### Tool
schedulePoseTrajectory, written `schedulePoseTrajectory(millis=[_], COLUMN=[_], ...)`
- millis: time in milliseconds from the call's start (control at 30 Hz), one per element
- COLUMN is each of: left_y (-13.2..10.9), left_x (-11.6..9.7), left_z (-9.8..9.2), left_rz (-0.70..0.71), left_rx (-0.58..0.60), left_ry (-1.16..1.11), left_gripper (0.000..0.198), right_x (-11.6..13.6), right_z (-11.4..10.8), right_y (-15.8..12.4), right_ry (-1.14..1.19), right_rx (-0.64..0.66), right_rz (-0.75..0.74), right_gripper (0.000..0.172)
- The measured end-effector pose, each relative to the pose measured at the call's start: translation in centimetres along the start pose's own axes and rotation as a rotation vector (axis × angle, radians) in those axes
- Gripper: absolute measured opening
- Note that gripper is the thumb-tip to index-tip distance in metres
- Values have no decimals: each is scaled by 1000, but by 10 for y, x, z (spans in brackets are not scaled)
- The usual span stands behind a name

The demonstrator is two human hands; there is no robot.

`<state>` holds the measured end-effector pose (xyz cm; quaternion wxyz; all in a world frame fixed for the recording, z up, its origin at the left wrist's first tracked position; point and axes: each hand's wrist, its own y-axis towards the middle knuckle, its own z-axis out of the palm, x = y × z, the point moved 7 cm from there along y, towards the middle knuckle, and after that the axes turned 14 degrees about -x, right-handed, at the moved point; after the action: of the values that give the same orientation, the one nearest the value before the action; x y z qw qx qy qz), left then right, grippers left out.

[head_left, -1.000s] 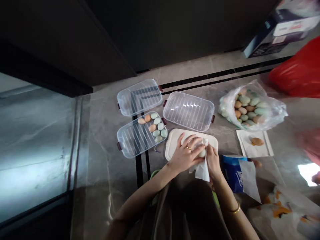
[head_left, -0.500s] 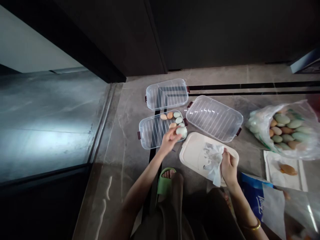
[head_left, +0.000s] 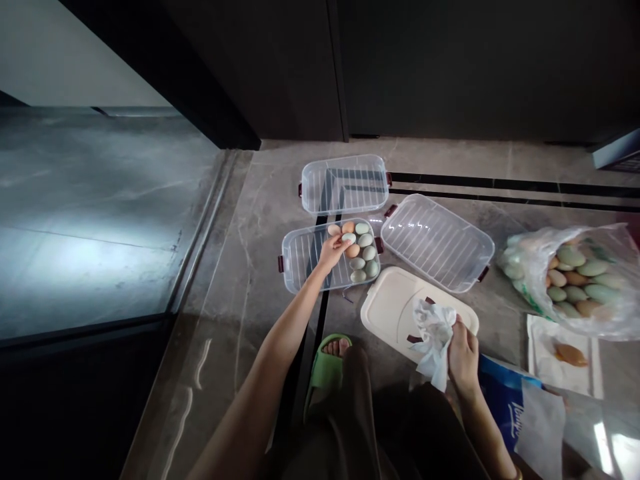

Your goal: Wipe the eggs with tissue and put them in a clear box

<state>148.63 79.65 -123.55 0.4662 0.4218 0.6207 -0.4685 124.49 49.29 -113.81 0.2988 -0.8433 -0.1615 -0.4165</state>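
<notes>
My left hand [head_left: 332, 253] is closed on a pale egg [head_left: 349, 238] over the near clear plastic container [head_left: 295, 260]. Several eggs in pale green and brown, among them a brown egg [head_left: 353, 251], lie at that container's right end. A crumpled white paper towel [head_left: 434, 333] is gripped in my right hand [head_left: 463, 350], above a cream lid [head_left: 380, 310]. To the far right, a clear plastic bag [head_left: 530, 257] holds many more green and brown eggs.
Two more clear containers [head_left: 345, 187] [head_left: 437, 243] sit behind and to the right. A broken egg's yolk [head_left: 571, 355] lies on a white sheet [head_left: 543, 347]. Beside my right arm is a blue tissue pack [head_left: 500, 400]. Dark cabinet doors [head_left: 450, 73] stand at the back.
My left hand has moved from the container's front right corner up and left, to the back rows of eggs. My right hand still grips the paper towel, slightly lower in view.
</notes>
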Motion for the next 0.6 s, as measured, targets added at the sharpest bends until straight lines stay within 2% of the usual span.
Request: schedulePoseTrajectory(millis=[200,400,600], left_y=[6,1,-1], left_x=[8,9,10], left_z=[3,1,3], left_rz=[-8,-17,-35], left_rx=[-11,-96,-134], left_ry=[25,32,-4], left_gripper=[30,31,30], right_x=[2,-8,-11], right_z=[0,0,-2], right_y=[-2,0,0], right_ry=[8,42,18], right_rx=[-8,-4,-11], right_rz=[25,32,40], right_gripper=[37,44,40])
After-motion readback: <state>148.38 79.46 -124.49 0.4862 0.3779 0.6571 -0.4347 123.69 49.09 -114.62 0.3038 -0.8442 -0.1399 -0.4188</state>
